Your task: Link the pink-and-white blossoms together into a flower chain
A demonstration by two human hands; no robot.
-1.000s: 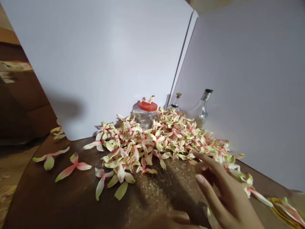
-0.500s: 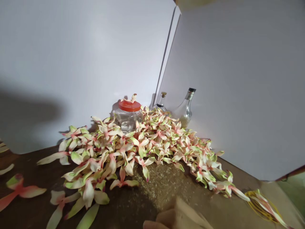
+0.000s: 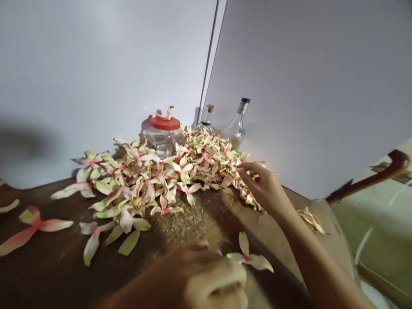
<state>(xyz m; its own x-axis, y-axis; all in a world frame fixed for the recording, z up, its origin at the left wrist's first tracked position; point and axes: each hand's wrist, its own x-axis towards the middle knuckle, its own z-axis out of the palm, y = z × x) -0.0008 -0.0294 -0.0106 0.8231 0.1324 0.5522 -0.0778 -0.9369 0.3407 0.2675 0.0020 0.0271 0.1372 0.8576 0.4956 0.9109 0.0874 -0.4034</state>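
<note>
Across the brown table spreads a heap of cream, pink and green flowers [image 3: 167,176] with long petals. My right hand [image 3: 262,186] reaches over the right side of this heap, its thumb and index fingertips closed together at a flower there. Blurred at the bottom centre is my left hand [image 3: 212,274], its fingers curled in; what they hold, if anything, is hidden. Just beyond it, to the right, is a single three-petalled flower [image 3: 247,257]; whether the left hand touches it I cannot tell.
Behind the heap stand a clear jar with a red lid [image 3: 165,123], a small corked bottle [image 3: 208,118] and a taller bottle [image 3: 240,122], against white panels. Yellow bands [image 3: 309,221] lie at the right edge. A brown curved wooden piece [image 3: 373,178] is beyond the table.
My right hand has come into view and reached the heap's right side. My left hand now shows at the bottom, with a single flower beside it. The view has tilted down and shifted right.
</note>
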